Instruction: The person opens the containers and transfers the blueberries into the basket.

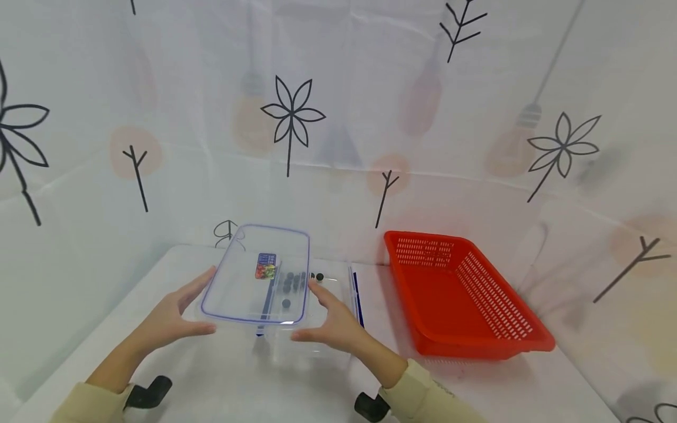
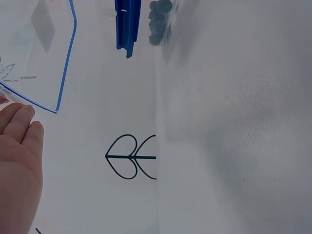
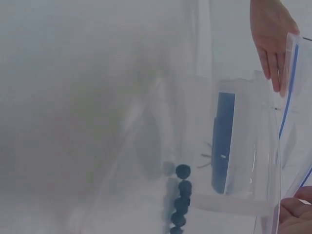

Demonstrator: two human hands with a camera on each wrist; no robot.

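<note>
Label: a small sticker (image 1: 266, 265) shows through my clear lid (image 1: 248, 282), blue at the top with red and green below; its writing is too small to read.
Other writing: none that I can read anywhere else (the backdrop carries only drawn twigs, leaves and pale bulbs).
Lid: clear plastic with a blue rim, held flat between my two hands, above the clear box (image 1: 328, 305).
Left hand (image 1: 171, 314): fingers straight and together, palm turned inward, fingertips pressing the lid's left edge; in the left wrist view the fingertips (image 2: 19, 122) sit right at the lid's corner (image 2: 57, 108).
Right hand (image 1: 333, 320): fingers straight, palm turned inward, pressed flat to the lid's right edge; neither hand curls round anything.
Forearms: both come in from the near edge of the bench (image 1: 476, 382), in cream sleeves, angled toward each other.
Box: clear, with blue clips (image 3: 222, 141) on its sides, standing on the bench just under the lid.
Contents: small dark round berries (image 1: 291, 283) in a cluster (they look like blueberries), seen through the plastic.
Basket: a red slotted basket (image 1: 465, 294) stands on the bench to the right of the box, apart from my right hand.
</note>
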